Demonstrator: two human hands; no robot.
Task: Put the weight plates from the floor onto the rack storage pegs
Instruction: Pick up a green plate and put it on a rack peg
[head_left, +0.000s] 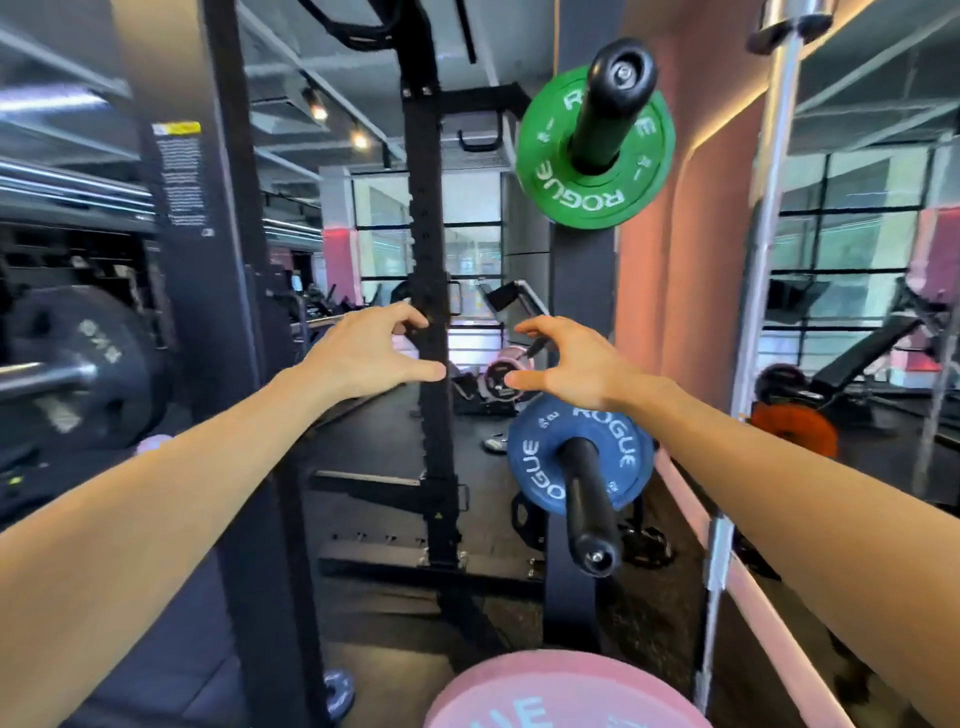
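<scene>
A small blue Rogue plate (540, 457) hangs on a black storage peg (589, 509) of the rack upright, right of centre. Higher on the same upright a green Rogue plate (561, 171) sits on another peg (621, 78). Both my hands are raised in the air just above the blue plate, holding nothing. My left hand (371, 353) and my right hand (569, 361) have loosely curved fingers facing each other, a gap between them. A large pink plate (561, 691) shows at the bottom edge.
A black rack post (428, 260) stands right behind my left hand. A dark plate loaded on a barbell (78, 364) is at the left. A chrome bar (763, 260) rises at the right beside a mirror. A small grey plate (337, 691) lies on the floor.
</scene>
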